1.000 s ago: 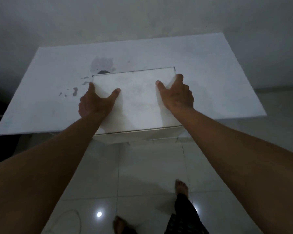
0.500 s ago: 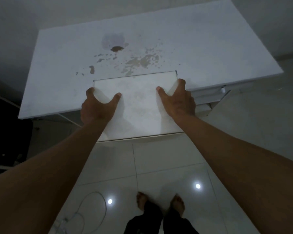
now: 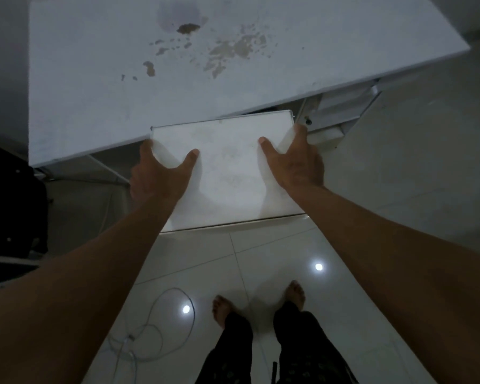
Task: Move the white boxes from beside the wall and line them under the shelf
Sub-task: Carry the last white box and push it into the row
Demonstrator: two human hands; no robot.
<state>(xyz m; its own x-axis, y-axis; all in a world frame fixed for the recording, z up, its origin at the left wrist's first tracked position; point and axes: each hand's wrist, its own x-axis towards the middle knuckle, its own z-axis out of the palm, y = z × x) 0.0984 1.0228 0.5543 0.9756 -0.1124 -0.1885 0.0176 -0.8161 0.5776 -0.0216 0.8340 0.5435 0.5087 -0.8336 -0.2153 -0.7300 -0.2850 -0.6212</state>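
Observation:
I hold a white box (image 3: pixel 230 173) with both hands, low down in front of the white shelf top (image 3: pixel 94 87). My left hand (image 3: pixel 158 176) grips its left side with the thumb on the lid. My right hand (image 3: pixel 294 162) grips its right side the same way. The box's far edge meets the shelf's front edge. More white boxes (image 3: pixel 341 106) show under the shelf at the right, partly hidden by the shelf top.
The shelf top carries brown stains (image 3: pixel 230 51). A thin metal frame leg (image 3: pixel 106 167) runs under the shelf at the left. A dark object (image 3: pixel 9 206) stands at the far left. A white cable (image 3: pixel 153 331) lies on the glossy tiled floor beside my bare feet (image 3: pixel 222 309).
The box has dropped from above the shelf top down to its front edge, with both hands still on it. My view has tilted down and my feet stand side by side.

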